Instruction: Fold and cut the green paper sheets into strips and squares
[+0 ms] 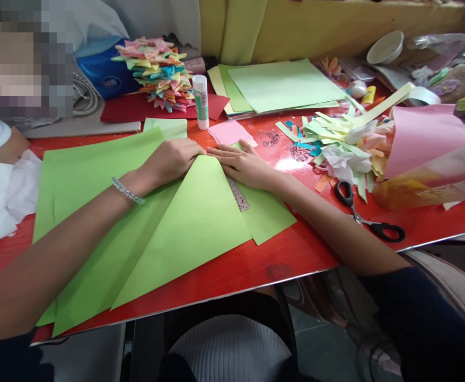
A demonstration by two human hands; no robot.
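Note:
A large sheet of light green paper lies in front of me, one part lifted and folded over toward me. My left hand, with a beaded bracelet at the wrist, has its fingers closed at the far end of the raised fold. My right hand lies flat with fingers stretched out, pressing beside that same end. Under its palm a patterned ruler pokes out along the fold, mostly hidden by hand and paper. More green sheets are spread beneath my left arm.
Scissors lie by my right forearm, near paper strips and pink paper. Beyond my hands are a glue stick, pink paper squares and a folded-paper piece. Another person's hand is at left.

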